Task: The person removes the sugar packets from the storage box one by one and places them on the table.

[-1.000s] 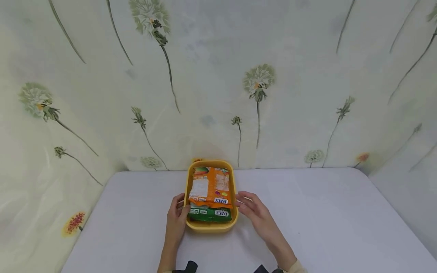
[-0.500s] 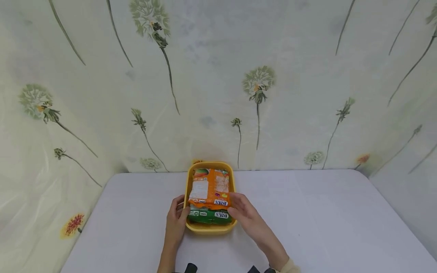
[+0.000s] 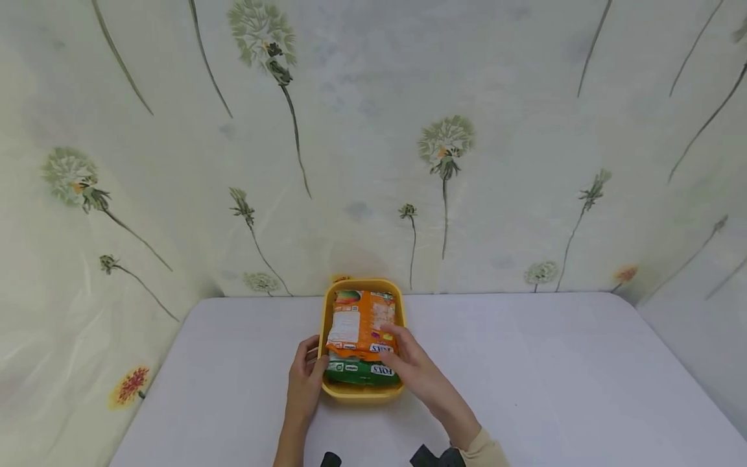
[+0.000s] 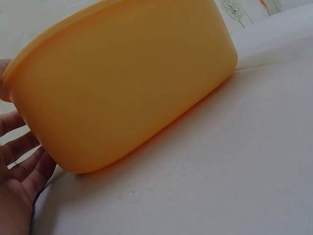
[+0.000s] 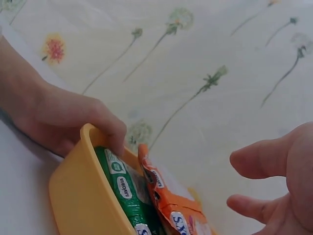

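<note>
At the near edge of the white table [image 3: 525, 389], a person's two hands meet at a yellow tub [image 3: 360, 391] that sits midway between the left and right edges. The left hand [image 3: 305, 383] holds the tub's left wall, its thumb hooked over the rim and touching the green packet [image 3: 358, 371] inside; the left wrist view shows the fingers [image 4: 22, 161] lying against the tub's smooth outer side [image 4: 127, 83]. The right hand [image 3: 411, 370] hangs over the tub's right rim with a wide, loose grip, its fingers spread above the lower corner of the orange packet [image 3: 362, 322] and closed round nothing; whether they touch the wrapper cannot be told. In the tub, the green packet lies nearest the person, and the orange packet overlaps it and runs to the far end, its printed back turned up. Beyond the table's far edge hangs a pale backdrop [image 3: 373, 143] printed with dandelions.
</note>
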Available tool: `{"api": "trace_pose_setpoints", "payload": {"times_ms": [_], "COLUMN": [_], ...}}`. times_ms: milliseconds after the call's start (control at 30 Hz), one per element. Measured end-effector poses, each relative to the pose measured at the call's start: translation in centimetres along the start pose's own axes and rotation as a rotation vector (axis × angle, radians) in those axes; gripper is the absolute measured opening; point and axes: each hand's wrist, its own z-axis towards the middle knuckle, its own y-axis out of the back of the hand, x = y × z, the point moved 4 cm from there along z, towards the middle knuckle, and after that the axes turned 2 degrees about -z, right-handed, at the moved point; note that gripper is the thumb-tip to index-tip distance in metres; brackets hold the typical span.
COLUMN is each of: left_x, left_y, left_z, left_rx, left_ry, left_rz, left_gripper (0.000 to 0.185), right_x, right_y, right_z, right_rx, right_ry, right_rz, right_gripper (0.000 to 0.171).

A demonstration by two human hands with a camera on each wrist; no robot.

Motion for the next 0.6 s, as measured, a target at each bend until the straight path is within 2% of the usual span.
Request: {"api": "trace_pose_setpoints", "payload": {"times_ms": [300,600], "left_x": [0.1,-0.2], "left_y": [0.0,0.0], "left_z": [-0.1,-0.1], "left_rx": [-0.006,-0.006], "left_ry": [0.014,0.016], "left_rz": [-0.007,-0.008], "left_gripper": [0.038,0.037], "right_x": [-0.1,-0.2], "right_y": [-0.3,0.0], "right_z": [0.8,1.9], "right_rx": [-0.042,-0.060], "right_ry": [-0.030,-0.031], "right_rz": [-0.071,-0.090], "right_gripper": [0.053,0.049]}}
